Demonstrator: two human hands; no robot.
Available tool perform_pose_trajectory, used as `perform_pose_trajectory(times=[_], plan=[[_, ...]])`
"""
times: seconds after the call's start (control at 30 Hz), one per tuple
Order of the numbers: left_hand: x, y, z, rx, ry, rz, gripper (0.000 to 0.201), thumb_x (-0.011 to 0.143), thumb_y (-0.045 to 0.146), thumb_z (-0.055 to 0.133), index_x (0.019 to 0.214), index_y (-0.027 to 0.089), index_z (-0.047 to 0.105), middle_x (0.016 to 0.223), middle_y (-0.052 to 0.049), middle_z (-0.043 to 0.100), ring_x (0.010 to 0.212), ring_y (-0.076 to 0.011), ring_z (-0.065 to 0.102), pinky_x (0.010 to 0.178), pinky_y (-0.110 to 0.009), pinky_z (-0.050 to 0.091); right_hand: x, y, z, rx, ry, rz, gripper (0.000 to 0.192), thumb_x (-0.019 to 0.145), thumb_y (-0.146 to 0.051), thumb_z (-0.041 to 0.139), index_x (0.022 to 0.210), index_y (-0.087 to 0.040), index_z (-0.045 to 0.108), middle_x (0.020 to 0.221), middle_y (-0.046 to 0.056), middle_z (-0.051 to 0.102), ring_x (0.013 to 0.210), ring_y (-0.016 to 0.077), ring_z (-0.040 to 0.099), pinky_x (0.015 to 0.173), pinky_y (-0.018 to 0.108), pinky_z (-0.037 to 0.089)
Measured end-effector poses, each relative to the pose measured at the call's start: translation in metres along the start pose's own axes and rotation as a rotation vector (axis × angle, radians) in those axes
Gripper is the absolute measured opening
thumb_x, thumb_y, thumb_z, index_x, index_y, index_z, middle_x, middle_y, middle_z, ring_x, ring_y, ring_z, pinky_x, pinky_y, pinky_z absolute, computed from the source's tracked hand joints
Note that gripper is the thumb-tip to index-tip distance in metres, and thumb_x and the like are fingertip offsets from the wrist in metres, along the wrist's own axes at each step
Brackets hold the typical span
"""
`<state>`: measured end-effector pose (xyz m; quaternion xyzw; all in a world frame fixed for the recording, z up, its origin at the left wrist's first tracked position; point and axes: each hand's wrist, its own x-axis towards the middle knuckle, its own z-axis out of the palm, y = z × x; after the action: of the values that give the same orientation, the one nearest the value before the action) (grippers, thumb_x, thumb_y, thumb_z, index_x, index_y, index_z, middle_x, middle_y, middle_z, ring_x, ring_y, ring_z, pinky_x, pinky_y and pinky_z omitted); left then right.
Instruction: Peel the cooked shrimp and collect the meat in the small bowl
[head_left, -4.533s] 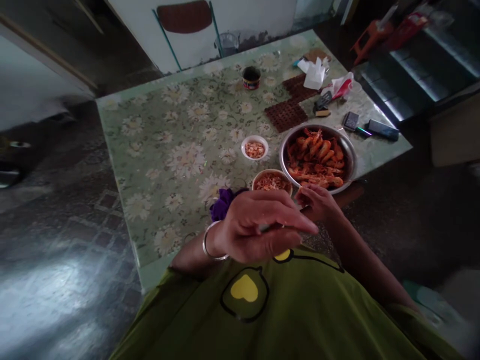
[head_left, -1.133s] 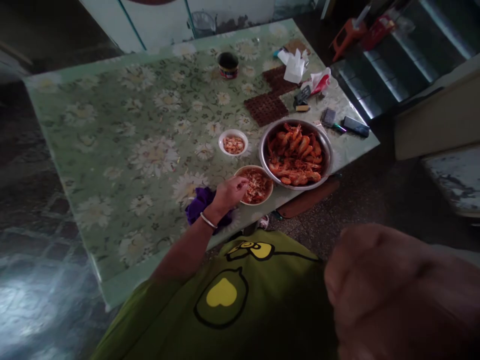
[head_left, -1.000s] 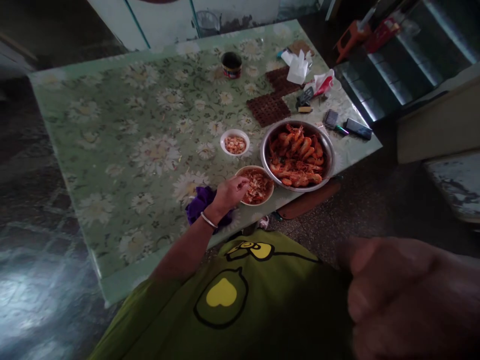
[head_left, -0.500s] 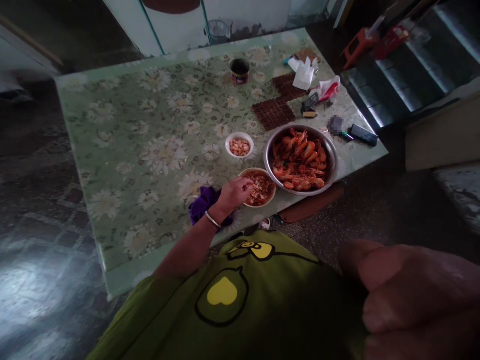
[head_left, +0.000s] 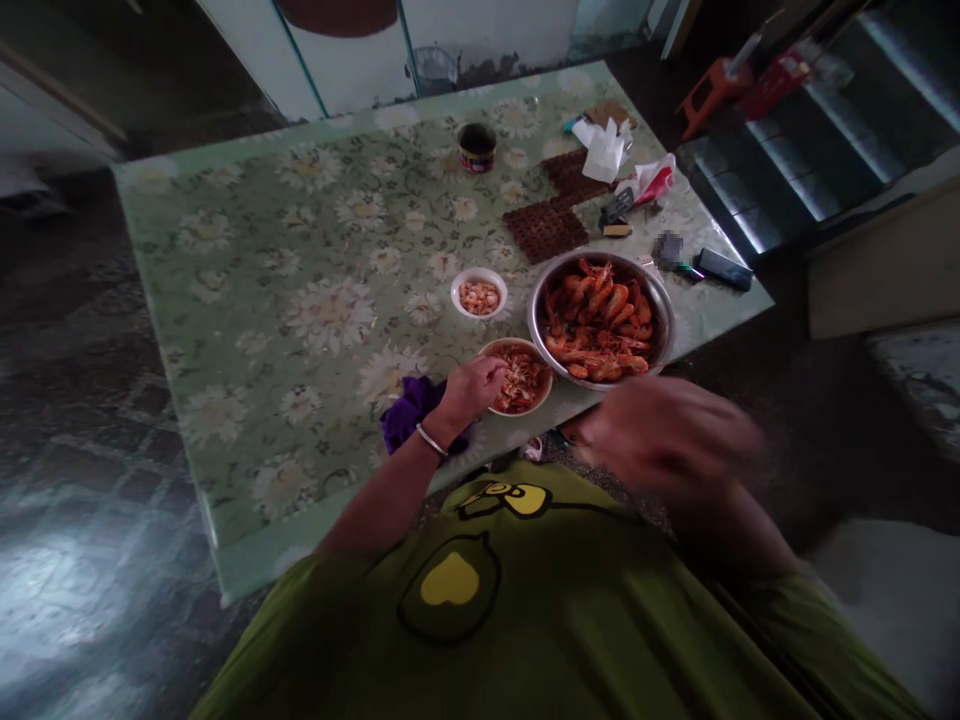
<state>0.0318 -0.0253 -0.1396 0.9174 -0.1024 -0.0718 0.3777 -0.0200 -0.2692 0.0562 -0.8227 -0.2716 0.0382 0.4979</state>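
Observation:
My left hand (head_left: 472, 390), with a bangle on its wrist, is at the left rim of a bowl of shrimp shells (head_left: 523, 378). Its fingers are curled together, and whatever they may hold is hidden. Smeared by motion, my right hand (head_left: 667, 430) is in front of a large metal basin (head_left: 670, 335) heaped with cooked red shrimp (head_left: 600, 310); its fingers cannot be made out. Behind the shell bowl stands a small white bowl (head_left: 454, 290) holding peeled shrimp (head_left: 478, 296). A purple cloth (head_left: 409, 410) lies beside my left wrist.
A flowered tablecloth (head_left: 247, 400) covers the table. Toward the back are an open can (head_left: 477, 148), brown woven mats (head_left: 546, 228) and crumpled white tissue (head_left: 604, 150). A dark oblong object (head_left: 724, 270) lies near the right edge. An orange stool (head_left: 712, 92) stands beyond.
My right hand has swung in from the lower right, toward the table edge by the basin. My left hand has stayed by the shell bowl, almost unchanged.

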Motion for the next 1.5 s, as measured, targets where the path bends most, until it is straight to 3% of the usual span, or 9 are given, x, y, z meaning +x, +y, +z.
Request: perform_pose_trajectory(times=[0.13, 0.23, 0.33, 0.43, 0.63, 0.9, 1.1, 1.27, 1.5], plan=[[0.007, 0.001, 0.004, 0.0, -0.038, -0.03, 0.019, 0.097, 0.029, 0.061, 0.098, 0.02, 0.078, 0.097, -0.006, 0.08, 0.089, -0.0203, 0.073, 0.086, -0.031, 0.057, 0.041, 0.11, 0.052, -0.145, -0.046, 0.166, 0.017, 0.089, -0.018, 0.061, 0.078, -0.024, 0.074, 0.081, 0.003, 0.078, 0.078, 0.0185, 0.073, 0.079, 0.031, 0.059], [0.013, 0.004, 0.012, 0.073, -0.076, -0.048, 0.017, 0.097, 0.025, 0.06, 0.098, 0.02, 0.077, 0.098, -0.007, 0.079, 0.089, -0.0213, 0.072, 0.083, -0.031, 0.056, 0.063, 0.168, 0.061, -0.281, -0.117, 0.423, 0.028, 0.092, -0.012, 0.055, 0.101, -0.018, 0.081, 0.101, 0.007, 0.082, 0.093, 0.0186, 0.075, 0.088, 0.027, 0.056], [0.016, 0.01, 0.02, 0.19, -0.103, -0.021, 0.019, 0.094, 0.019, 0.062, 0.106, 0.019, 0.077, 0.117, -0.012, 0.076, 0.104, -0.0245, 0.071, 0.088, -0.033, 0.056, 0.094, 0.205, 0.046, -0.52, -0.073, 0.677, 0.038, 0.102, -0.017, 0.047, 0.122, -0.015, 0.08, 0.121, 0.011, 0.08, 0.111, 0.022, 0.074, 0.095, 0.027, 0.053], [0.014, 0.019, 0.023, 0.243, -0.15, -0.04, 0.02, 0.098, 0.027, 0.062, 0.107, 0.018, 0.078, 0.118, -0.014, 0.075, 0.108, -0.028, 0.071, 0.09, -0.036, 0.058, 0.126, 0.235, 0.036, -0.699, -0.209, 0.92, 0.034, 0.102, -0.019, 0.054, 0.122, -0.009, 0.08, 0.125, 0.019, 0.077, 0.12, 0.0293, 0.072, 0.096, 0.03, 0.052], [0.003, 0.025, 0.018, 0.194, -0.121, -0.003, 0.032, 0.096, 0.014, 0.059, 0.121, 0.021, 0.076, 0.12, -0.012, 0.076, 0.111, -0.0258, 0.071, 0.091, -0.035, 0.057, 0.146, 0.274, 0.055, -0.722, -0.26, 1.061, 0.037, 0.101, -0.02, 0.061, 0.127, 0.002, 0.074, 0.126, 0.031, 0.073, 0.123, 0.0324, 0.07, 0.092, 0.032, 0.053], [0.006, 0.026, 0.007, 0.204, -0.003, 0.104, 0.025, 0.103, 0.026, 0.054, 0.114, 0.021, 0.076, 0.114, -0.012, 0.077, 0.105, -0.0237, 0.073, 0.089, -0.033, 0.057, 0.136, 0.244, 0.034, -0.707, -0.05, 0.865, 0.035, 0.096, -0.035, 0.071, 0.126, -0.017, 0.074, 0.128, 0.013, 0.077, 0.117, 0.0235, 0.07, 0.09, 0.025, 0.049], [0.048, 0.058, -0.021, 0.364, 0.199, 0.479, 0.033, 0.1, 0.028, 0.051, 0.126, 0.021, 0.071, 0.139, -0.017, 0.069, 0.136, -0.0348, 0.06, 0.113, -0.053, 0.045, 0.095, 0.17, 0.019, -0.594, -0.06, 0.545, 0.022, 0.097, -0.034, 0.07, 0.111, -0.018, 0.076, 0.112, 0.006, 0.08, 0.097, 0.0195, 0.071, 0.079, 0.024, 0.044], [0.073, 0.073, -0.028, 0.518, 0.178, 0.692, 0.039, 0.102, 0.036, 0.039, 0.078, 0.027, 0.067, 0.065, -0.008, 0.065, 0.071, -0.032, 0.064, 0.081, -0.051, 0.05, 0.057, 0.139, 0.023, -0.627, -0.074, 0.468, 0.028, 0.098, -0.049, 0.069, 0.113, -0.026, 0.073, 0.109, -0.004, 0.079, 0.093, 0.0162, 0.071, 0.067, 0.022, 0.039], [0.069, 0.077, -0.02, 0.337, 0.166, 0.869, 0.049, 0.104, 0.046, 0.031, 0.072, 0.036, 0.066, 0.062, 0.001, 0.068, 0.063, -0.0306, 0.063, 0.064, -0.043, 0.044, 0.018, 0.126, 0.012, -0.493, 0.062, 0.514, 0.029, 0.094, -0.053, 0.073, 0.113, -0.031, 0.069, 0.114, -0.01, 0.079, 0.105, 0.0132, 0.073, 0.08, 0.018, 0.046]])
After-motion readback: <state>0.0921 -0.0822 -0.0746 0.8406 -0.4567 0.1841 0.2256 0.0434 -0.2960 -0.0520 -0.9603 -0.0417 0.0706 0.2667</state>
